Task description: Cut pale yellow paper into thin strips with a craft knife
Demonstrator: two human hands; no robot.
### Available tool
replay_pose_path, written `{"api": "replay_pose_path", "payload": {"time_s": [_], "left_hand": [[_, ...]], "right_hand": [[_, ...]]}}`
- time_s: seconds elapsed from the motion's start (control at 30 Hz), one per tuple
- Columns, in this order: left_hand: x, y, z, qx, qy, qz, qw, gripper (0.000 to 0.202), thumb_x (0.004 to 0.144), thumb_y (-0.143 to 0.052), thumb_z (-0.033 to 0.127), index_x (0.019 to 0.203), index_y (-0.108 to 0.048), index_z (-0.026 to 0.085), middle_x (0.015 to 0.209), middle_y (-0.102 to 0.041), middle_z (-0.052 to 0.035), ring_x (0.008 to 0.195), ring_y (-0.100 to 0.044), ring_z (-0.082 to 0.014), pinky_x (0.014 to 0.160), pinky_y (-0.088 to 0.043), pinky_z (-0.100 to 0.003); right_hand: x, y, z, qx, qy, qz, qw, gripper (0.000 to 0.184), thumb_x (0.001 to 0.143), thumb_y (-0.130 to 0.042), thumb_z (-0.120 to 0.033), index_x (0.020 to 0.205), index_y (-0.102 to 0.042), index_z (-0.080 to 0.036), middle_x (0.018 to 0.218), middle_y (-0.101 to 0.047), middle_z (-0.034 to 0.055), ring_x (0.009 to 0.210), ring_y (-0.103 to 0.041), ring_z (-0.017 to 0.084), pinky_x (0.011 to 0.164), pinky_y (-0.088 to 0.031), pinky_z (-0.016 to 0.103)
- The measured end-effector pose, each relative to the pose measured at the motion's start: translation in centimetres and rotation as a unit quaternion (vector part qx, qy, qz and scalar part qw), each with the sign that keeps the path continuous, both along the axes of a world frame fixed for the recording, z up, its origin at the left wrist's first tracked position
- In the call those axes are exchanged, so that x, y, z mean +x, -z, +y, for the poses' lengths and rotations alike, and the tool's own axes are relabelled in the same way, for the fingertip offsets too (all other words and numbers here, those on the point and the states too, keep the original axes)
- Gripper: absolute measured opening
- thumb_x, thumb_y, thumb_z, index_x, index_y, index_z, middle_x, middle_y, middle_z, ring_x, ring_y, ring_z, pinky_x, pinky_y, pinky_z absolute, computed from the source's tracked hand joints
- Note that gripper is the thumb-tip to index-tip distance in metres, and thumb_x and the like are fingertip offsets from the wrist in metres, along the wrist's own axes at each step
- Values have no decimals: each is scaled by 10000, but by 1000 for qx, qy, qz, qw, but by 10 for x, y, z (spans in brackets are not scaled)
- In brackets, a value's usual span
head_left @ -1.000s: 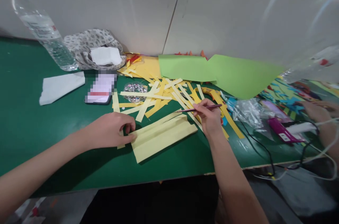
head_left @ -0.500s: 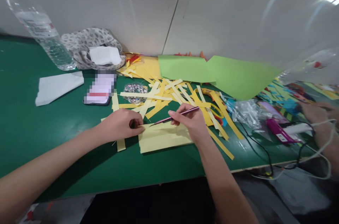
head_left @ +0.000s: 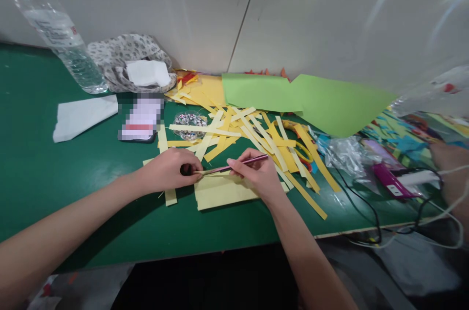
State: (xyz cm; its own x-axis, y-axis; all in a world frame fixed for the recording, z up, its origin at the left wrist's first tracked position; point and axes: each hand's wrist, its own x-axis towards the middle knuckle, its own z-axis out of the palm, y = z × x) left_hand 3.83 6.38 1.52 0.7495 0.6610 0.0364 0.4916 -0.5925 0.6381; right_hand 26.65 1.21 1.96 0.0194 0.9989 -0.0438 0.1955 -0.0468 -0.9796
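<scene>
A sheet of pale yellow paper [head_left: 223, 193] lies on the green table in front of me. My left hand [head_left: 176, 168] is closed at its upper left corner, thumb and fingers pinching the edge. In my right hand [head_left: 256, 171] is a slim purple pencil-like tool [head_left: 220, 170], held between thumb and fingers. The tool lies low along the paper's top edge, its tip close to my left fingertips. Whether the tip touches the paper, I cannot tell. Cut yellow paper strips [head_left: 220, 136] lie scattered just beyond both hands.
A round clear case of small shiny gems [head_left: 190, 119] sits under a strip. Yellow-handled scissors [head_left: 304, 151], green paper [head_left: 330, 105], a phone [head_left: 141, 119] and a water bottle [head_left: 69, 41] lie or stand around. At right are a purple device [head_left: 392, 180], cables and another person's arm [head_left: 454, 173].
My right hand has moved slightly left, bringing the tool's tip up to my left fingertips and laying the tool flatter. My left hand keeps its pinch on the paper.
</scene>
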Motion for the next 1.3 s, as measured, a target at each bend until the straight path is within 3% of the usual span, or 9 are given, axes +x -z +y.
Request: {"api": "replay_pose_path", "payload": {"time_s": [0.27, 0.73, 0.9, 1.03, 1.3], "left_hand": [[0, -1, 1, -18, -4, 8, 1000, 185, 823, -581, 307, 899, -713, 201, 838, -701, -15, 706, -596, -130, 610, -422, -234], [-1, 2, 2, -41, -18, -2, 999, 223, 814, -586, 372, 894, -704, 202, 782, -687, -17, 640, -583, -125, 571, -422, -227], [-1, 5, 2, -47, -23, -15, 999, 206, 799, -599, 355, 897, -703, 205, 748, -689, -11, 619, -586, -119, 561, -431, -217], [-2, 2, 2, -67, -41, -33, 996, 260, 769, -637, 369, 966, -683, 205, 733, -700, 1, 606, -580, -116, 551, -435, -214], [-5, -1, 1, -73, -20, -48, 996, 217, 726, -618, 229, 939, -583, 202, 733, -711, 25, 610, -580, -110, 583, -460, -213]], "right_hand": [[14, -6, -2, 7, 33, 3, 999, 290, 646, -807, -377, 601, -596, -183, 536, -664, 12, 455, -525, 107, 439, -405, 241], [71, -3, -4, 65, 116, -31, 991, 302, 615, -828, -387, 563, -613, -182, 497, -631, 3, 442, -503, 104, 433, -384, 239], [50, -12, -6, 66, 118, -14, 991, 286, 635, -819, -380, 582, -610, -192, 502, -634, 1, 471, -551, 126, 454, -407, 246], [21, -16, -7, 43, 65, 2, 997, 281, 652, -806, -383, 595, -612, -188, 530, -652, 4, 501, -568, 127, 498, -435, 251], [-2, -12, -7, 3, 25, -5, 1000, 308, 649, -801, -409, 610, -590, -188, 551, -672, 6, 505, -572, 130, 495, -427, 249]]}}
